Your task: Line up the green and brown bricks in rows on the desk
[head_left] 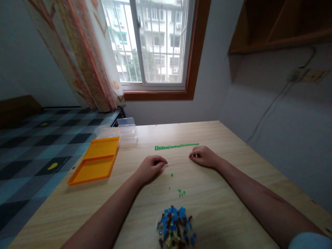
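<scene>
Beyond my hands, small green toy bricks [176,146] lie in a long row, larger at the left end and tiny at the right. My left hand [152,168] rests on the table left of centre, its fingers curled and thumb against the forefinger. My right hand [204,156] is just in front of the row's right end, with fingertips pinched together. Whatever either hand may hold is hidden or too small to make out. A single green brick [172,175] and several tiny green pieces [181,192] are scattered nearer me. Closest is a pile of blue, brown and yellowish bricks [172,223].
An orange two-part tray [114,156] lies at the table's left edge. Behind it stand clear plastic boxes [127,133]. A checked bed cover [59,138] adjoins on the left, and a wall [280,114] runs along the right.
</scene>
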Demonstrator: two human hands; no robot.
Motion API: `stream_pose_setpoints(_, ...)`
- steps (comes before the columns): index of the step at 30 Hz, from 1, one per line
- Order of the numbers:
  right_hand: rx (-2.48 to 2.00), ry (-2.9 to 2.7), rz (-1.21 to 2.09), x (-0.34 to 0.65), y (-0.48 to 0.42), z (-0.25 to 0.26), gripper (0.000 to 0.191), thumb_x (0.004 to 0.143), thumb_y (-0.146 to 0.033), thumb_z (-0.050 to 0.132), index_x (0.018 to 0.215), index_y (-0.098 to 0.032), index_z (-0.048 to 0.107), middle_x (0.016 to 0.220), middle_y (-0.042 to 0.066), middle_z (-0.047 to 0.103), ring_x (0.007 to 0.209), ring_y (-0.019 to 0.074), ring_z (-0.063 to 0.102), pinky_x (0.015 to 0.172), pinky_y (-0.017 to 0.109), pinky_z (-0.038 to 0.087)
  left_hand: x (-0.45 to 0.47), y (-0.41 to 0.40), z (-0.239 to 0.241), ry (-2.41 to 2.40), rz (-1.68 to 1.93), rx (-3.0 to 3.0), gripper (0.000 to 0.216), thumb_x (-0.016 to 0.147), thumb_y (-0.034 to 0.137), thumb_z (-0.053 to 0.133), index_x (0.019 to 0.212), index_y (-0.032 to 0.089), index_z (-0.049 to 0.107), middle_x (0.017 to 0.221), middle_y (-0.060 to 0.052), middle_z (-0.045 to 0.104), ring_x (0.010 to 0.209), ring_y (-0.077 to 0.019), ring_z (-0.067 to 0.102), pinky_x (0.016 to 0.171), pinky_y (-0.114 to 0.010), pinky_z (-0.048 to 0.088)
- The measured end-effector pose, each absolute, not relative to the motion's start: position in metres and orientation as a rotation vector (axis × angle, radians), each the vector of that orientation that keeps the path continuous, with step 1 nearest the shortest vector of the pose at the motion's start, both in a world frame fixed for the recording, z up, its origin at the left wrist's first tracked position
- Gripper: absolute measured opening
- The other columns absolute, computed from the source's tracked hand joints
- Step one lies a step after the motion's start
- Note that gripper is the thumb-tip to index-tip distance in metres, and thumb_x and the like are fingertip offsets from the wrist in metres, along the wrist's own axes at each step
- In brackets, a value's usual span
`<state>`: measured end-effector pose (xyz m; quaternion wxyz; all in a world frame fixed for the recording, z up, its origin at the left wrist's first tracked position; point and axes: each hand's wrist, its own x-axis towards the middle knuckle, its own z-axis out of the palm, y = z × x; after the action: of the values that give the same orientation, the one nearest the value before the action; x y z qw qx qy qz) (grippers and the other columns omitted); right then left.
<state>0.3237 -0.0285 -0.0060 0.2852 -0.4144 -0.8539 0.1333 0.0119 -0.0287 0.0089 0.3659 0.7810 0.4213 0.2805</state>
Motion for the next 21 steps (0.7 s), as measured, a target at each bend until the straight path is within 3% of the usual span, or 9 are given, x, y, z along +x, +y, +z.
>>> stream_pose_setpoints(6,-1.189,-2.093,0.450,0.351,-0.018,-0.014,0.019,0.083,-0.024,0.062,0.090,-0.016,0.078,0.074,0.005,0.067,0.062,0.0126,0.055,0.058,0.023,0.042,0.011,-0.027,0.006,1.061,0.740,2.016,0.026,0.080,0.033,0.056,0.085,0.014,0.074,0.084,-0.008,0.075,0.079,-0.0208,0.065,0.077,-0.031,0.049)
stream_pose_setpoints(12,-1.178,-2.158,0.455,0.348,-0.023,-0.010,0.021,0.083,-0.022,0.060,0.090,-0.017,0.079,0.076,0.006,0.068,0.062,0.0126,0.056,0.057,0.023,0.040,0.011,-0.027,0.009,1.063,0.731,2.011,0.028,0.080,0.035,0.056,0.085,0.014,0.074,0.083,-0.008,0.074,0.079,-0.0211,0.065,0.075,-0.031,0.049)
stream_pose_setpoints(21,-1.424,-2.198,0.134,0.371,-0.019,-0.009,0.024,0.088,-0.025,0.055,0.087,-0.019,0.079,0.077,0.005,0.071,0.071,0.0156,0.062,0.069,0.025,0.043,0.011,-0.028,0.013,1.065,0.717,2.008,0.027,0.079,0.035,0.055,0.084,0.015,0.073,0.085,-0.007,0.075,0.082,-0.0217,0.066,0.078,-0.032,0.049)
